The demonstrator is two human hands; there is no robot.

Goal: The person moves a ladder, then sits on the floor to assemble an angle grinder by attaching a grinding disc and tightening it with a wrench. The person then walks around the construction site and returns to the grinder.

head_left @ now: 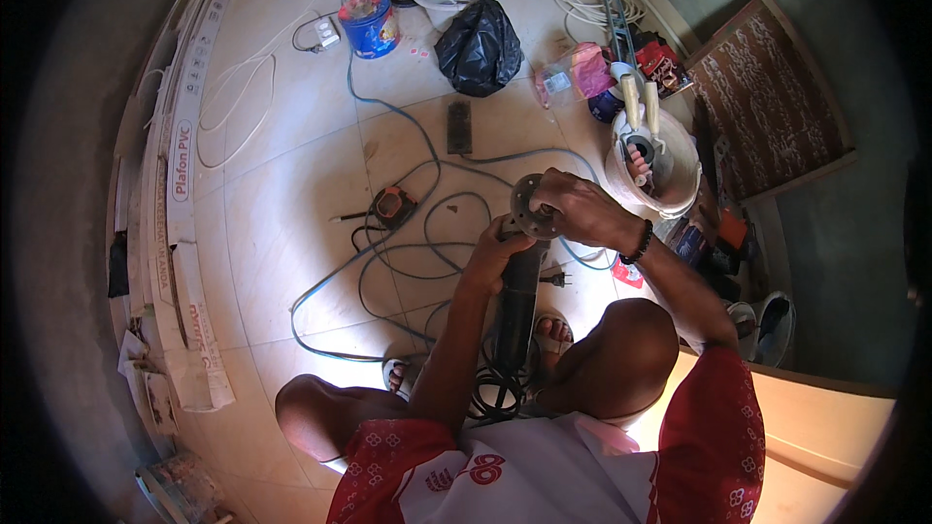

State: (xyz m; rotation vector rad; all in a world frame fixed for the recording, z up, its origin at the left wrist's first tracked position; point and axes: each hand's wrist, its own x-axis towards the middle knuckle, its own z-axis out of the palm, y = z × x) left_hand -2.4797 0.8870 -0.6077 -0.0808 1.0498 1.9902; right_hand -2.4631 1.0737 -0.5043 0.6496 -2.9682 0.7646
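White long carton (207,24): large red lettering (182,160) is running lengthwise inside a rounded frame; small pictograms (192,89) are lining up above it.
Brown carton strip (161,233): capitals are running lengthwise.
Shirt (592,461): a red emblem (485,470) and a small red lettering block (439,478) are showing.
Blue bucket (371,36): coloured print is showing, too small to read.

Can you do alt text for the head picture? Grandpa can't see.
A person holds a black power tool in the left grip, with the right grip on its round disc. Blue cord loops across the tiled floor near a tape measure and black bag.
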